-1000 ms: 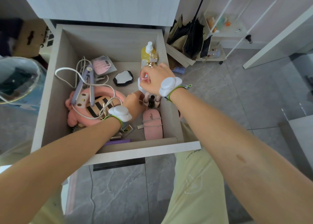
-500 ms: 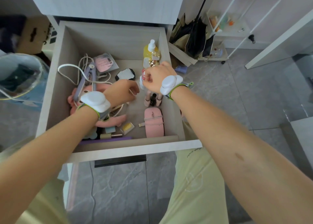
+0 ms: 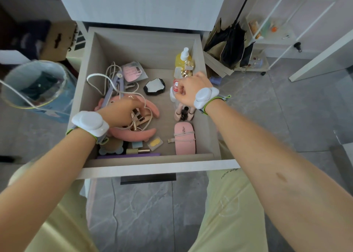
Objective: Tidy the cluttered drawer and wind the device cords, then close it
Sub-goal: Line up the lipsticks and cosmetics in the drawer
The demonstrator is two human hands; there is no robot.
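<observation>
The drawer (image 3: 152,168) is pulled out in front of me. My right hand (image 3: 189,91) grips a small white bottle (image 3: 173,94) with a red-and-white label at the drawer's right side. My left hand (image 3: 122,112) lies curled over the pink plush toy (image 3: 133,134), its fingers among the gold clips (image 3: 136,124) and the white cord (image 3: 99,83). That cord runs loose to a lilac hair tool (image 3: 112,91). A pink device (image 3: 184,141) with its cord wound round it sits at the front right.
A black faceted compact (image 3: 154,86), a pink packet (image 3: 132,73), a yellow spray bottle (image 3: 182,60), nail polish bottles (image 3: 184,112) and small items at the front lie in the drawer. A bin (image 3: 36,87) stands left, a box of dark bags (image 3: 229,49) right.
My left hand swung up from beside the nail polish bottles, then settled leftward on the pink plush and clips. My right hand stays on the small bottle.
</observation>
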